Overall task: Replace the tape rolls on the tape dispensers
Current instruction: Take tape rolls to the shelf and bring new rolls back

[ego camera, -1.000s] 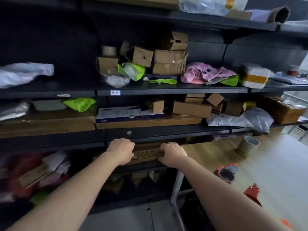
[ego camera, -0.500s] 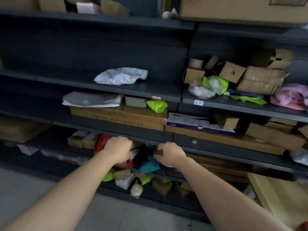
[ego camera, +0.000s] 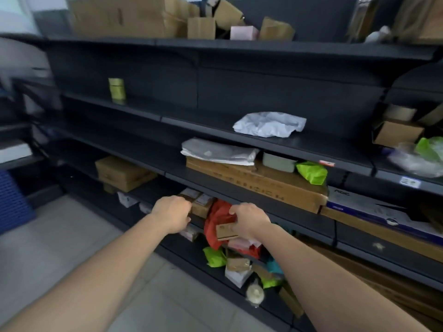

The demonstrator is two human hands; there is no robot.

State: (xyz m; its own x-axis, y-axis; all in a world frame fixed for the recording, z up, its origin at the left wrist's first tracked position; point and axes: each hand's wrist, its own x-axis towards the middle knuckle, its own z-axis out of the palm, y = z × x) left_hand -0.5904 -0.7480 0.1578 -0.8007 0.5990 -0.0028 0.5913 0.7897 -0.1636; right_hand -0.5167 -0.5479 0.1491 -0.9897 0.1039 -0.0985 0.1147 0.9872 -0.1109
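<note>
A small brown cardboard piece (ego camera: 226,231), flat-sided and tape-roll coloured, sat gripped under the right hand (ego camera: 249,220) in front of a dark lower shelf; blur hid whether it was a roll or a box. The left hand (ego camera: 171,213) was curled closed just beside it, its contents hidden

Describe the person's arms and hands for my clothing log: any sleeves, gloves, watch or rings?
Both forearms are bare along all of their visible length, with no sleeve edge in view. The left hand and right hand wear no gloves. No watch, bracelet or band shows at either wrist. No rings are visible, though the fingers are partly hidden and the picture is slightly blurred.
</note>
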